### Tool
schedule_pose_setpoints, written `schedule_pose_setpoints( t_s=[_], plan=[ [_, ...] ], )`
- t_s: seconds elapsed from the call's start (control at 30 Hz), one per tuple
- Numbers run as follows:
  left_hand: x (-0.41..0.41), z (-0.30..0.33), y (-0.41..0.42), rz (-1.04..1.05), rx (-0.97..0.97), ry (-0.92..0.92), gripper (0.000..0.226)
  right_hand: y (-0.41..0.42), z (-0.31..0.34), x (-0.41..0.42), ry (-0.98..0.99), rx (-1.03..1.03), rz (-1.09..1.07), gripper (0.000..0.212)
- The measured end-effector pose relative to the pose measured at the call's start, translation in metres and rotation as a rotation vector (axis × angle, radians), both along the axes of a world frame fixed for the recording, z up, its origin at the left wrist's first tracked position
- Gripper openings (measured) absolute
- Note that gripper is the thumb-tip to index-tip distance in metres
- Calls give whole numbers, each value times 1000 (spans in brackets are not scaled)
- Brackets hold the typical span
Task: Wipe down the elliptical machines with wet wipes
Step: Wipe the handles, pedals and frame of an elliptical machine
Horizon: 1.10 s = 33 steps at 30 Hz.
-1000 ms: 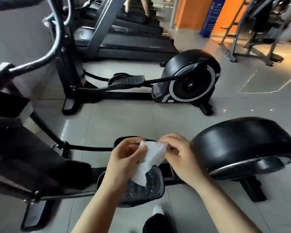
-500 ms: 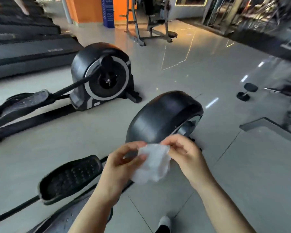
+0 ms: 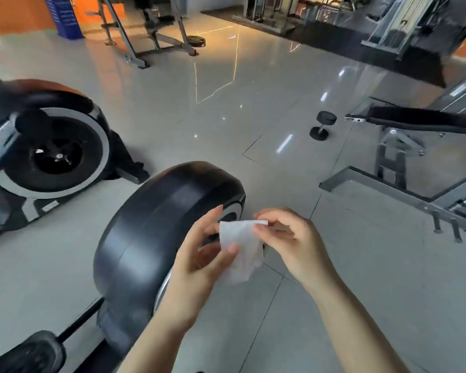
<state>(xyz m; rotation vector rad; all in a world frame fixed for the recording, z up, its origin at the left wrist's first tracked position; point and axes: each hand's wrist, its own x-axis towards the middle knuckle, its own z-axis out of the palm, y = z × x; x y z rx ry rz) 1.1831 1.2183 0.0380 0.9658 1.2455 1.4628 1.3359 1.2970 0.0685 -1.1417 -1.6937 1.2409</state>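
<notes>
A white wet wipe (image 3: 241,246) hangs between my two hands, in front of me and above the floor. My left hand (image 3: 202,262) pinches its left side with thumb and fingers. My right hand (image 3: 291,240) pinches its top right corner. Just left of the hands stands the black flywheel housing (image 3: 156,230) of the nearest elliptical machine, with its foot pedal (image 3: 27,354) at the lower left. A second elliptical's flywheel (image 3: 49,154) with a white ring sits further left.
A weight bench (image 3: 425,125) on a grey metal frame stands at the right. A small dumbbell (image 3: 322,126) lies on the shiny tiled floor beyond it. A rack (image 3: 151,30) and an orange wall are at the back.
My view has swung right, from the pedals to the flywheel housing and the bench. Both hands stay on the wipe and have spread it flatter.
</notes>
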Motion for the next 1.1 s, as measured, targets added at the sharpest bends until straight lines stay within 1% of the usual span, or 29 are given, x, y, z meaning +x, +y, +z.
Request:
schedule_pose_setpoints(
  t_s=[0.03, 0.1, 0.13, 0.17, 0.27, 0.3, 0.37, 0.43, 0.53, 0.6, 0.67, 0.73, 0.77, 0.83, 0.87, 0.93, 1.0, 1.1],
  plan=[
    [6, 1, 20, -49, -49, -91, 41, 18, -1, 9, -19, 32, -11, 19],
    [16, -1, 64, -184, -138, -162, 31, 51, -3, 26, -41, 79, -9, 12],
    [18, -5, 87, -232, -158, -147, 29, 68, -3, 35, -65, 99, -19, 4],
    [21, -8, 110, -263, -163, -116, 27, 86, -3, 44, -94, 113, -24, 4],
    [30, -14, 181, -267, -112, 53, 32, 144, 3, 69, -173, 97, 13, 16],
    [33, -16, 206, -257, -82, 114, 33, 167, 4, 76, -197, 92, 7, 23],
    [37, -19, 259, -279, -22, 174, 32, 217, 5, 86, -238, 84, -41, 33],
    [42, -21, 310, -324, -27, 131, 35, 268, 7, 94, -275, 53, -59, 33],
    [52, -11, 376, -329, -37, 73, 45, 335, 6, 105, -304, 12, -64, 30],
    [58, -7, 415, -363, -45, 82, 43, 373, 5, 113, -285, 19, -120, 31],
    [63, -6, 450, -413, -66, 91, 32, 408, 5, 116, -251, 12, -157, 28],
    [67, -6, 482, -362, -101, 83, 23, 446, 3, 119, -131, -121, -104, 13],
    [69, -7, 498, -296, -118, 69, 22, 466, 0, 121, -91, -215, -39, 13],
    [75, -13, 531, -169, -169, 29, 24, 509, -7, 128, -53, -336, 94, 39],
    [77, -15, 548, -115, -205, -1, 23, 533, -12, 132, -41, -352, 127, 47],
    [81, -21, 582, -27, -264, -47, 17, 583, -21, 136, -25, -350, 158, 53],
    [90, -25, 618, 51, -291, -78, 16, 637, -27, 139, -36, -330, 202, 52],
    [113, -27, 672, 212, -306, -121, 23, 716, -28, 143, -97, -295, 312, 50]
  ],
)
